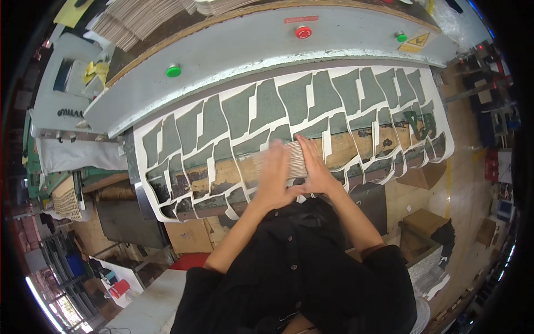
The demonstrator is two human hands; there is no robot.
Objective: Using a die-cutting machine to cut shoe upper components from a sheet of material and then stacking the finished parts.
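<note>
Both hands are at a stack of thin, pale cut pieces (296, 160), whose layered edges show between them. My right hand (318, 170) grips the stack's right side, with the fingers stretched along it. My left hand (273, 177) is at its left side, its fingers smeared by motion, so their grip is unclear. The thumbs come close together at the near end. Under the stack lies a white sheet web (251, 106) with rows of cut-out openings. Through them a worn green and brown surface (219, 172) shows.
Behind the sheet runs a grey machine beam (233, 61) with a red button (303, 32) and green buttons at left (173, 70) and right (400, 37). More stacked pieces (139, 22) lie above it. A cardboard box (425, 225) stands on the floor at right.
</note>
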